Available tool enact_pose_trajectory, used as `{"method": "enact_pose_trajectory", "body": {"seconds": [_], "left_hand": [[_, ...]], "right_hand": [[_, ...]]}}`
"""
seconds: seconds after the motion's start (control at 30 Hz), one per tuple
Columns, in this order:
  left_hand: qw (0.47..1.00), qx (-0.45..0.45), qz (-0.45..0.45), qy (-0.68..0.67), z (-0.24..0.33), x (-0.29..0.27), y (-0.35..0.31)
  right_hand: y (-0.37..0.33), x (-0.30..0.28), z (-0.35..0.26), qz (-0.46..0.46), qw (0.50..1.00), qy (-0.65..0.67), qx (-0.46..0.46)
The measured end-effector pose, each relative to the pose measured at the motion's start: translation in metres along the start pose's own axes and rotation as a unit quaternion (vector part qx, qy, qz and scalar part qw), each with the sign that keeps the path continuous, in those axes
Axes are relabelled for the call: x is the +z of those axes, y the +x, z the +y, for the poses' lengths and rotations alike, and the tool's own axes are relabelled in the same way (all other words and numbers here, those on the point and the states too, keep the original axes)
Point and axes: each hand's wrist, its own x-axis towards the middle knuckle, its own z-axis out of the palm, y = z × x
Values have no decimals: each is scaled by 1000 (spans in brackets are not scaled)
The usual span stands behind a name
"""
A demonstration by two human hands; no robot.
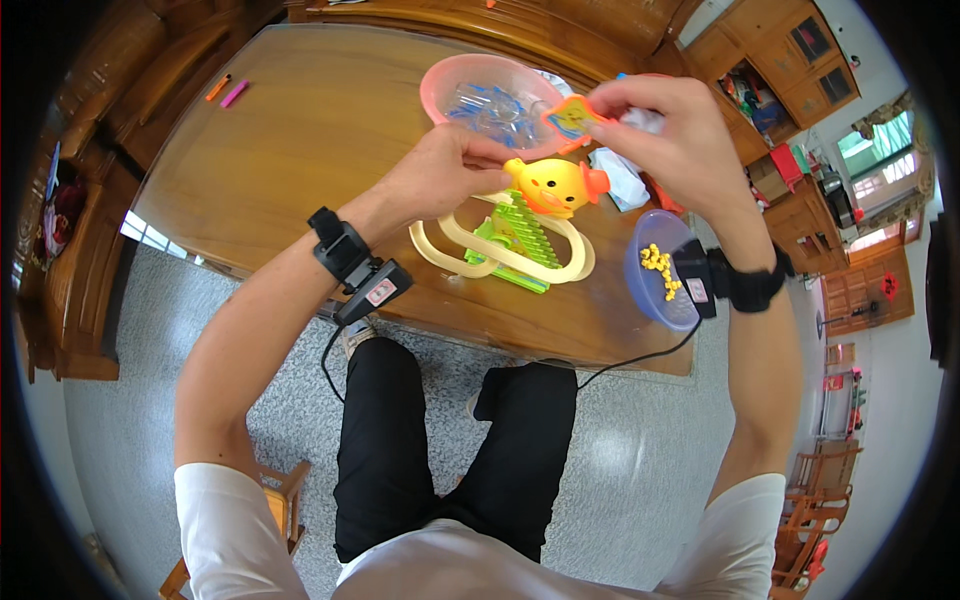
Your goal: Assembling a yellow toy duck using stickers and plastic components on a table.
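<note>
Brown table (290,120) lies beneath the duck toy (550,187), above grey floor (620,450).

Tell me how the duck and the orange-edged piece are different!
The duck looks plump and rounded, but the orange-edged piece looks flat. The duck also looks bigger than the piece. The left hand touches the duck, while the right hand pinches the piece. Both have yellow and orange on them.

Right hand (672,135): motion-blurred. Card (570,118): part-covered by fingers, print too small for me. Purple bowl (643,292): part-hidden behind wrist device (693,268). Shirt (450,565): cut by lower edge.
</note>
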Motion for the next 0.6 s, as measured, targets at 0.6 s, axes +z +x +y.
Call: {"method": "enact_pose_trajectory", "body": {"seconds": [0.6], "left_hand": [[976,-28,-168,135,26,9,32]], "right_hand": [[-119,59,73,116,964,166,171]]}}
